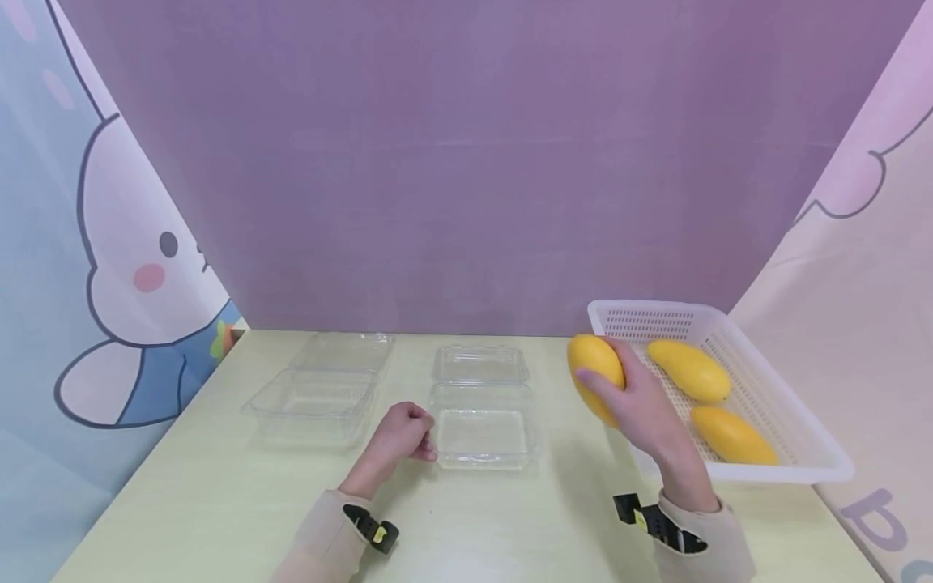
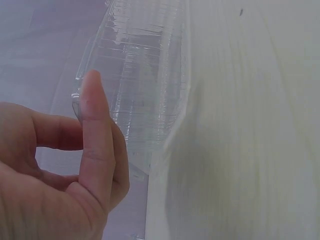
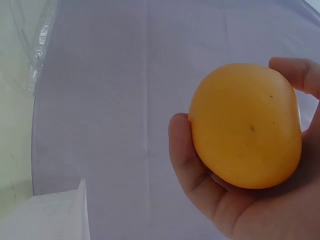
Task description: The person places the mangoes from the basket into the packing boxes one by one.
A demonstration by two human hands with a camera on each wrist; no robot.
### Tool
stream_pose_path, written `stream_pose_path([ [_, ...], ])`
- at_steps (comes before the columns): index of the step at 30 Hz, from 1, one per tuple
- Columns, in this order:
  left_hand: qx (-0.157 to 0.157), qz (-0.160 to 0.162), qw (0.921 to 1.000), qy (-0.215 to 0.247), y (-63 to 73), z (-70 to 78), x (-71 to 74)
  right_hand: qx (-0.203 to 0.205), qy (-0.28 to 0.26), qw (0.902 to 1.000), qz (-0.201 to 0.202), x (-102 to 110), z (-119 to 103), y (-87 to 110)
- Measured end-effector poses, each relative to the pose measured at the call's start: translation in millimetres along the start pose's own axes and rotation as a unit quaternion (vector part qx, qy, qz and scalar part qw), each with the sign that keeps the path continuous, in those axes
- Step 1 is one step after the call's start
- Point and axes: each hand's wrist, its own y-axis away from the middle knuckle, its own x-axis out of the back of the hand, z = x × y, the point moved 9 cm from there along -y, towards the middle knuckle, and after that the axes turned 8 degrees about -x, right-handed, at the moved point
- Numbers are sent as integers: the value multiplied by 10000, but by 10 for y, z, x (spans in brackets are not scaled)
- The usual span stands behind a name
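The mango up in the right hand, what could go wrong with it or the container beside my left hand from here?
The smooth, rounded mango is held above the table by the right hand alone, so it might slip and roll.

The open clear container looks thin; with the left hand at its edge, a tug could shift or tip it.

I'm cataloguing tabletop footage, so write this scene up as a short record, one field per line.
Left hand: seems to pinch the left edge of the middle clear rectangular plastic box
Right hand: holds a yellow oval mango
Further left: second clear rectangular plastic box
Box lids: both open, lying behind
Far right: white perforated plastic basket
Basket contents: two yellow mangoes visible
Surface: pale table
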Motion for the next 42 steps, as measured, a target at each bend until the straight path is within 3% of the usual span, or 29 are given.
stream_pose_path([
  [8,-42,30,10000,43,22,28,-5,-5,-130,9999,62,-191,-22,-50],
  [20,-91,35,9999,-36,7,30,14,343,-459,9982,202,-515,-113,-113],
  [27,-138,-41,9999,-41,4,25,-16,340,-514,9975,356,-601,-112,-142],
  [36,-194,-139,9997,2,9,26,-68,52,-431,9988,206,-710,-14,-178],
  [42,-228,-173,9996,45,2,0,-99,155,-427,9989,72,-802,3,-172],
])
